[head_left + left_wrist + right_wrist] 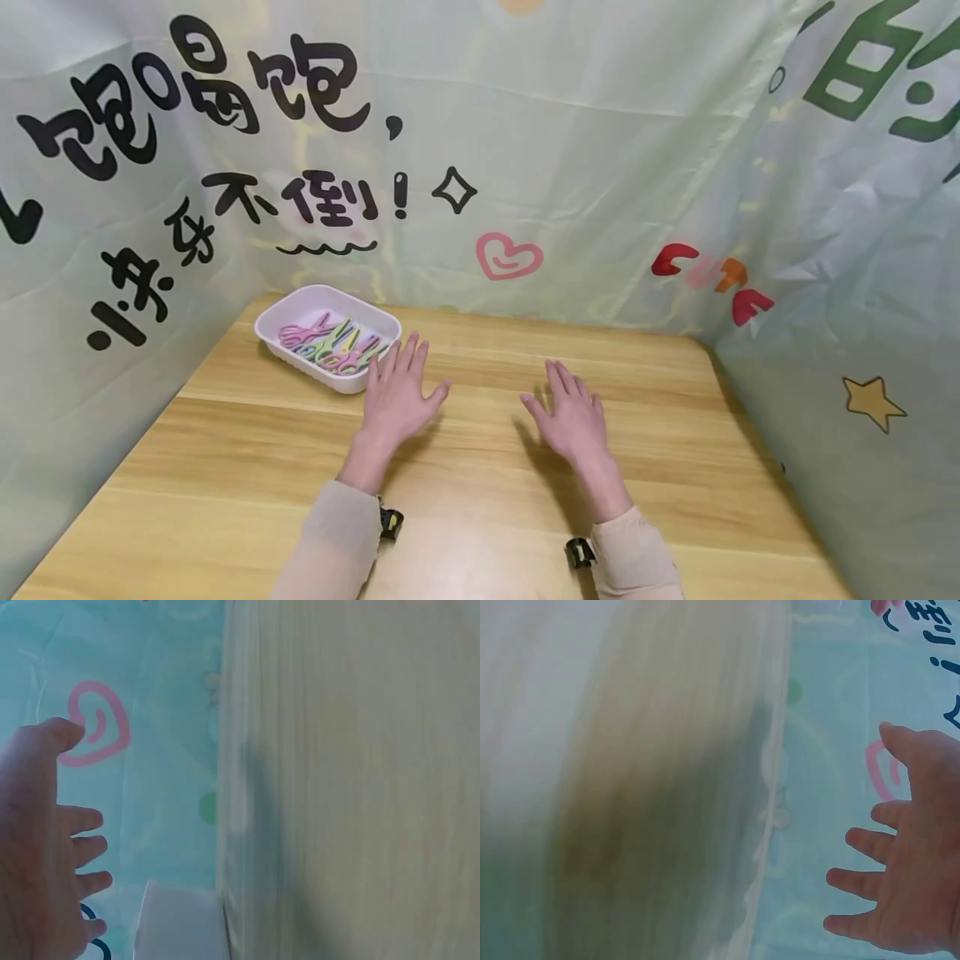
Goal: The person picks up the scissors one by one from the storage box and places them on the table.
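Observation:
My left hand (396, 398) hovers over the table with its fingers spread, holding nothing. Its fingertips overlap the near right corner of a white plastic basin (300, 360) in the head view. Inside that basin lie several small craft scissors (348, 357) with pink, green and other pastel handles. To the right, my right hand (576, 421) is also held above the tabletop, fingers apart and thumb out, with nothing in it. Both wrist views show the palms bare; the left one also catches the end of the basin (184, 922).
The light wooden table (480, 475) is bordered by hanging printed cloth (600, 167) at the back and both sides. Black straps with small devices (390, 523) sit at the wrists. Shadows of both hands fall on the wood.

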